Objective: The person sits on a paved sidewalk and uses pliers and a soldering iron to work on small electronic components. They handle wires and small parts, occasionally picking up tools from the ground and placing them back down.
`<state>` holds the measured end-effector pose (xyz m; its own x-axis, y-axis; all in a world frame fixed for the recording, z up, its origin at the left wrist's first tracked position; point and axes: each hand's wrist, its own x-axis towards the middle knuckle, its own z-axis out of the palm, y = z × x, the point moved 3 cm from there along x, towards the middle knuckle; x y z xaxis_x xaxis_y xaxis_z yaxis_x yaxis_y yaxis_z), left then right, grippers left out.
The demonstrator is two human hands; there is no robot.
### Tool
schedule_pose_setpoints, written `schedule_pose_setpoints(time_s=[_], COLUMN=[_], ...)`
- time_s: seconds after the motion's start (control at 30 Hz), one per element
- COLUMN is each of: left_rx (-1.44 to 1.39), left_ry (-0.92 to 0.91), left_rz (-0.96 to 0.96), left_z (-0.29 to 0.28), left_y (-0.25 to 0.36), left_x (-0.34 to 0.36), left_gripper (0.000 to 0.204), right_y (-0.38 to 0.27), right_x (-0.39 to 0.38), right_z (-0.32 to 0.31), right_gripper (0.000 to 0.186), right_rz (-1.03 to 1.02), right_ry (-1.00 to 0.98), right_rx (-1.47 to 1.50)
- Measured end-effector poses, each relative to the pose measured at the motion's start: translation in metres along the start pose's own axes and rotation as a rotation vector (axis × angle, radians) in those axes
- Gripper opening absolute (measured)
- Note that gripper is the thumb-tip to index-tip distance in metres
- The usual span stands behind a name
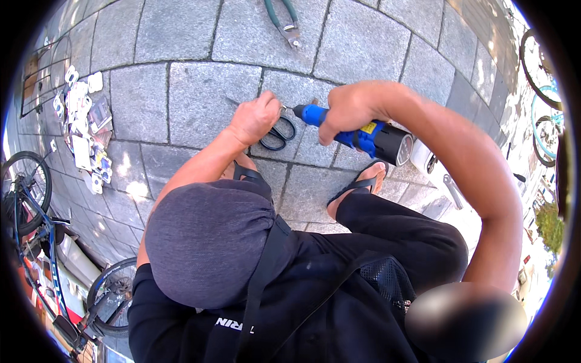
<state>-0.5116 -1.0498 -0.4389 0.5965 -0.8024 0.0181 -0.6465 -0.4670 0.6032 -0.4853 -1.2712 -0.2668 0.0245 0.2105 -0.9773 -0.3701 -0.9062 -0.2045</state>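
My left hand [254, 118] is closed on a pair of scissors with black handles [280, 132]; a blade shows beyond my fingers, pointing toward the upper left, and the loops hang just below the hand. My right hand [350, 109] grips a blue and black cordless power tool [378, 138], held sideways with its narrow nose toward the left. That nose is at the scissors' pivot area, beside my left fingertips; I cannot tell whether it touches. Both hands are over the grey paving [193, 97], above my sandalled feet.
Green-handled pliers or shears [287, 27] lie ahead. A jumbled pile of small items [91, 133] is at left, near a bicycle [27, 187]. At right are a white object [423, 158], a wrench [451, 190] and more bicycles [541, 97].
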Motion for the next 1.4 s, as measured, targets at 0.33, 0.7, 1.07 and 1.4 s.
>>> schedule_pose_setpoints(time_s=[0.33,0.7,1.07,1.4], left_rx=[-0.033,-0.191,0.025,-0.128], left_ry=[-0.046,-0.086,-0.430,-0.214], left_rz=[-0.028,-0.282,-0.085,-0.194], left_z=[-0.009,-0.047,-0.017,-0.007], left_y=[-0.005,0.004,-0.004,0.004], left_x=[0.000,-0.005,0.027,0.030], left_gripper=[0.008,0.030,0.014,0.020], right_y=[-0.007,-0.006,0.005,-0.007], right_x=[0.018,0.010,0.015,-0.011], right_z=[0.014,0.031,0.039,0.013], right_gripper=[0.043,0.046,0.058,0.046], right_rz=[0.050,0.113,0.096,0.153], right_ry=[-0.132,-0.065,-0.026,-0.004], right_rx=[0.609,0.748,0.558,0.551])
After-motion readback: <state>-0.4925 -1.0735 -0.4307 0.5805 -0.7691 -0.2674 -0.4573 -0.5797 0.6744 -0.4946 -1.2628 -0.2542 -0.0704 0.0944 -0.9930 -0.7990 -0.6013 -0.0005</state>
